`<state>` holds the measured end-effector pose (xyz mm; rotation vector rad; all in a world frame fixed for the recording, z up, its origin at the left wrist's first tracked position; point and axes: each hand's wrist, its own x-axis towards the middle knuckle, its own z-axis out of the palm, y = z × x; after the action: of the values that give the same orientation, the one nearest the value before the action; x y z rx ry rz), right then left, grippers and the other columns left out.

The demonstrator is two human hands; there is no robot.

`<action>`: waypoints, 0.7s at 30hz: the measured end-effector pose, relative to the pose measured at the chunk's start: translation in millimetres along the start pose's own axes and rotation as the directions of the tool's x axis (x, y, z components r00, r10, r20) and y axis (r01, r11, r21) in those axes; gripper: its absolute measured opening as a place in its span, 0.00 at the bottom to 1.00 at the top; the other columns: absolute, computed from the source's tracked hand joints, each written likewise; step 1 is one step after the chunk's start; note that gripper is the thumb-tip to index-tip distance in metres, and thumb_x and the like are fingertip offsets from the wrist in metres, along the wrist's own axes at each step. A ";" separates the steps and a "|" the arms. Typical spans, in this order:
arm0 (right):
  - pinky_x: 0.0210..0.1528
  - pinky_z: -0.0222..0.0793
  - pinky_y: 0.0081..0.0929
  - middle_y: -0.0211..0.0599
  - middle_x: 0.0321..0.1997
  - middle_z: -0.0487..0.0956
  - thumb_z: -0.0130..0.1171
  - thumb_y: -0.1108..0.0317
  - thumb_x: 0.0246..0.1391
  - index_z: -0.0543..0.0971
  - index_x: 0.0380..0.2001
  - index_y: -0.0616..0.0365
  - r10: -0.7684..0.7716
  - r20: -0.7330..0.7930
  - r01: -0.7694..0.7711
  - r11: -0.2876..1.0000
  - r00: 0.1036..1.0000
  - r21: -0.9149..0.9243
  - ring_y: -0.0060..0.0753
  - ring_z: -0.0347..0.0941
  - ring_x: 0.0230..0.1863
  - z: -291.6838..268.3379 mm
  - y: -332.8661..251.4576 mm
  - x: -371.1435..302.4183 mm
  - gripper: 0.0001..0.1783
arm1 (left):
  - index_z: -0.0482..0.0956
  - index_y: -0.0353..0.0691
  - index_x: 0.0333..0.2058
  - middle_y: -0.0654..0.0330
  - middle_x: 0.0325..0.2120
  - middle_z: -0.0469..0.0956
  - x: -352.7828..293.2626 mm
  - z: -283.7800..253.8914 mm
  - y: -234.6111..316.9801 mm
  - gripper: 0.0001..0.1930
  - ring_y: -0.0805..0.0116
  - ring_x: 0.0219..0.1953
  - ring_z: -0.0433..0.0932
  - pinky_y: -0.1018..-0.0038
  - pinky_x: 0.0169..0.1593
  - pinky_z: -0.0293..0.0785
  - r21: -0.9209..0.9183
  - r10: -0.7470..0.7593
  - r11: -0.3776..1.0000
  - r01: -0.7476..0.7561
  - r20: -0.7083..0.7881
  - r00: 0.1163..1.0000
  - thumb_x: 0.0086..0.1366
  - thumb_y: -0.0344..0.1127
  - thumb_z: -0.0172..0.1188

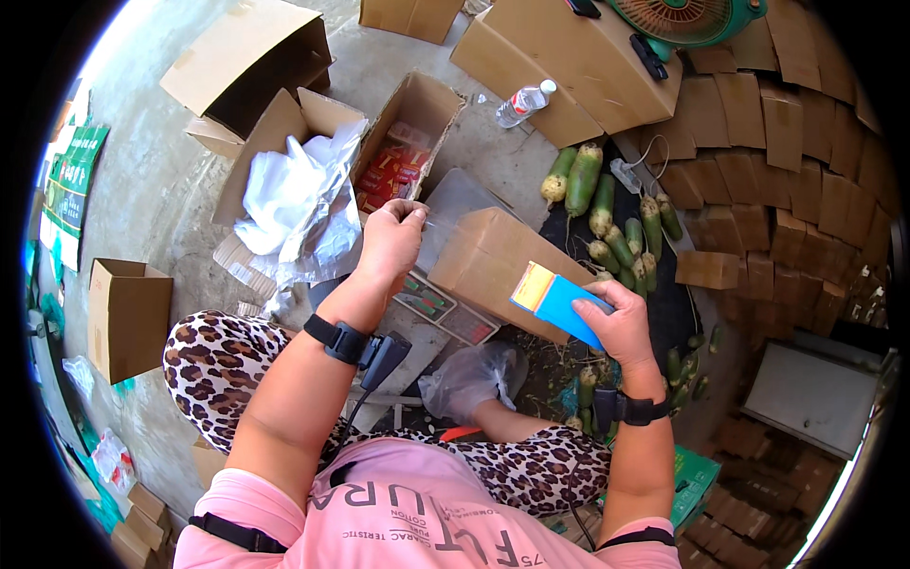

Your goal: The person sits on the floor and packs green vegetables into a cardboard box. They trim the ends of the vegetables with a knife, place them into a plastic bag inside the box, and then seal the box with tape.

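My right hand [621, 322] is closed on a flat blue card packet [559, 305] with a yellow and white end, thumb on top. The packet is held over the near right edge of a closed cardboard box [507, 266]. My left hand [393, 237] has its fingers pinched together, just in front of an open carton [431, 104] with red packets [389, 175] inside. Clear plastic [455, 204] lies right by those fingertips; whether they grip it I cannot tell. Both wrists wear black straps.
Left of the red packets, another open carton holds crumpled white plastic bags [299, 194]. A water bottle [526, 104] stands beside a large box [569, 57]. Green radishes [584, 180] lie to the right, before stacked cardboard [758, 190]. A green fan [687, 19] is at the far right.
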<state>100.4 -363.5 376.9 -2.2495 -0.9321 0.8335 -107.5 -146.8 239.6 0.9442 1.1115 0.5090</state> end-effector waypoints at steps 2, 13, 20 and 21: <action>0.36 0.74 0.23 0.33 0.30 0.82 0.70 0.67 0.47 0.81 0.34 0.65 0.018 0.000 -0.018 1.000 1.000 -0.023 0.19 0.76 0.32 6.7 -0.9 14.4 0.14 | 0.80 0.31 0.39 0.60 0.29 0.79 5.2 0.6 -5.5 0.09 0.74 0.30 0.72 0.75 0.35 0.70 0.103 0.049 0.994 -0.040 -0.081 0.996 0.67 0.31 0.55; 0.35 0.73 0.29 0.41 0.28 0.83 0.70 0.59 0.47 0.82 0.32 0.60 0.008 0.036 0.004 0.953 0.999 -0.302 0.31 0.80 0.29 41.6 -10.5 57.8 0.16 | 0.79 0.30 0.38 0.43 0.36 0.79 13.1 -3.6 -20.9 0.10 0.48 0.41 0.79 0.61 0.46 0.74 0.486 0.317 0.847 -0.213 -0.140 0.938 0.63 0.30 0.56; 0.33 0.73 0.31 0.43 0.27 0.82 0.69 0.57 0.47 0.82 0.31 0.59 -0.017 0.029 0.027 0.924 0.999 -0.382 0.36 0.79 0.28 45.4 -14.9 57.2 0.16 | 0.79 0.30 0.40 0.43 0.36 0.79 29.5 28.3 -103.1 0.12 0.49 0.42 0.78 0.61 0.49 0.73 0.449 0.169 0.884 -0.131 -0.045 0.985 0.64 0.33 0.56; 0.33 0.73 0.31 0.43 0.27 0.82 0.69 0.57 0.47 0.82 0.31 0.59 -0.008 0.032 0.019 0.926 0.999 -0.376 0.35 0.79 0.28 45.8 -16.7 57.1 0.16 | 0.79 0.30 0.40 0.47 0.34 0.79 38.3 29.4 -112.9 0.12 0.55 0.40 0.78 0.64 0.46 0.73 0.364 0.042 0.932 -0.003 -0.099 0.994 0.64 0.34 0.57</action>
<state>93.0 -298.6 339.9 -2.5556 -1.2065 0.7308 -76.8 -188.9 128.3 1.2647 1.3194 0.3799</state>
